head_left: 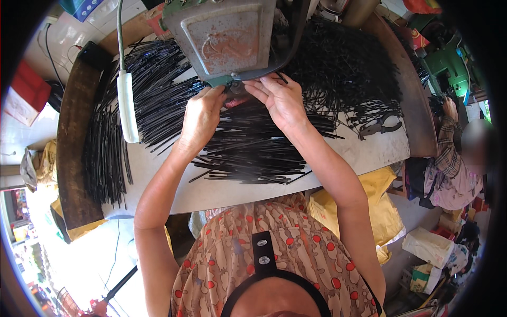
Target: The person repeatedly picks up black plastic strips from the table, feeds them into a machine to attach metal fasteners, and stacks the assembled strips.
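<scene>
My left hand (203, 116) is closed at the underside of a worn grey-green machine (222, 45), fingertips pinched together beside its green lower part. What those fingers grip is hidden. My right hand (282, 103) reaches to the same spot from the other side, its fingers bent toward the left. The end of a thin black strip (283, 78) sticks out by its fingers, and the hand seems closed on it. Between the two hands is a small metal working part (236, 90) of the machine. Below them lies a pile of long thin black strips (253, 148) on the pale table.
More black strips (153, 100) lie to the left, and a dense tangled heap (343, 68) to the right. Dark-handled pliers (380, 126) rest near the table's right side. A white lamp (128, 108) hangs at left. A raised brown rim (79, 142) edges the table. At far right, another person's hand (450, 109) is at a green machine (449, 68).
</scene>
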The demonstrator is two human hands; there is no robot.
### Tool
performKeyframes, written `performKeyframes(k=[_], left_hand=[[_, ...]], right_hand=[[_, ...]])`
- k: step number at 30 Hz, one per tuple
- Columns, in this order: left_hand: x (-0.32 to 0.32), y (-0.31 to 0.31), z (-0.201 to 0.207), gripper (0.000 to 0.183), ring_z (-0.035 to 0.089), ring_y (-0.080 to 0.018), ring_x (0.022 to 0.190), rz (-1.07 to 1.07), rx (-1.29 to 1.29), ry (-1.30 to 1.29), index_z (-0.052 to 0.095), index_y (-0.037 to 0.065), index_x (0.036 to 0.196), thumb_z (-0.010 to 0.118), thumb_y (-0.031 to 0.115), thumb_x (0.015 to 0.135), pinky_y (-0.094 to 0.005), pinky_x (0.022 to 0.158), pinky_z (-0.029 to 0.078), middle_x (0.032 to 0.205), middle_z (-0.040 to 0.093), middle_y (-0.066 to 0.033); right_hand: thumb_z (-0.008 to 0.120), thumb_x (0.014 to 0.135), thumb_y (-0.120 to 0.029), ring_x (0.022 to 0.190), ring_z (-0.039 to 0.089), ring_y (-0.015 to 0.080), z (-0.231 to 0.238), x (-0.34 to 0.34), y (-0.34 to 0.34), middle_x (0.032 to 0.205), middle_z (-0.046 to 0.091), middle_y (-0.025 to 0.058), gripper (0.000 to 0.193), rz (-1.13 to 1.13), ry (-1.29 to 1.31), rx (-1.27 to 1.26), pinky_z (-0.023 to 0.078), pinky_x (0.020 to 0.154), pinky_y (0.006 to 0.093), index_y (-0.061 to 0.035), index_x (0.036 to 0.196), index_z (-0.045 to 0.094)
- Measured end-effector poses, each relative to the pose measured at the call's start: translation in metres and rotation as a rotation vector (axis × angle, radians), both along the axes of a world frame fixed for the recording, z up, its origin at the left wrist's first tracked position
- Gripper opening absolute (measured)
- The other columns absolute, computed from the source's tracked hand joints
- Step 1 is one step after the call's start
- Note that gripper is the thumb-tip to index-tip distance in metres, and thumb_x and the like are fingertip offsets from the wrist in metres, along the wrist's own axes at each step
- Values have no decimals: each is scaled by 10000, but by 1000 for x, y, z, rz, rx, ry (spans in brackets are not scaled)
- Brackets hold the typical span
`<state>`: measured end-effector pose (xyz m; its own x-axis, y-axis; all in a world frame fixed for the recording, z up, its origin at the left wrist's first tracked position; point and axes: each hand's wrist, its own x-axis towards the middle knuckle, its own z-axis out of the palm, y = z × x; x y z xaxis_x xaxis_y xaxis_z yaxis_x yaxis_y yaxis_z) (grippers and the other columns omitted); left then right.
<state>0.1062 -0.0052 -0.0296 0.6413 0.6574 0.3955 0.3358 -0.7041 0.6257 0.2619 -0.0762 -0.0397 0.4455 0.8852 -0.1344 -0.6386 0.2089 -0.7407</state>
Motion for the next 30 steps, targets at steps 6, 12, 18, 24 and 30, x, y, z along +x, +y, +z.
performKeyframes(k=[6, 12, 18, 24, 30], left_hand=[[1, -2, 1, 172, 581, -344, 697, -14, -50, 0, 560, -66, 941, 531, 10, 790, -347, 597, 450, 809, 577, -202], [1, 0, 1, 181, 588, -333, 696, -19, 20, 64, 558, -48, 950, 532, 10, 781, -358, 574, 462, 810, 578, -185], [-2, -2, 0, 296, 589, -310, 635, 19, 370, 357, 506, 11, 1039, 522, 0, 744, -380, 510, 477, 789, 543, -146], [-4, 3, 6, 272, 587, -316, 634, -28, 355, 380, 514, 12, 1022, 529, 10, 750, -375, 514, 480, 787, 556, -139], [-28, 15, 16, 176, 557, -247, 517, -57, 0, 227, 589, -6, 934, 547, 108, 807, -319, 489, 431, 677, 573, -142]], right_hand=[[462, 862, -28, 947, 569, 293, -3, -1, 1, 977, 559, 184, 139, 17, 1, -9, 466, 868, 408, 68, 953, 502], [473, 860, -36, 941, 573, 285, -3, -1, 1, 980, 559, 184, 143, 22, -18, -27, 468, 866, 400, 65, 958, 502], [467, 858, -22, 946, 572, 284, -2, -1, 1, 978, 556, 185, 142, 25, -59, -31, 472, 864, 395, 71, 962, 496], [485, 853, -33, 894, 587, 269, -1, 0, 0, 945, 556, 177, 151, 21, -49, -34, 496, 805, 359, 96, 930, 503], [537, 796, -22, 775, 617, 254, 2, 12, -6, 856, 583, 181, 132, 87, -128, -107, 526, 698, 330, 91, 864, 535]])
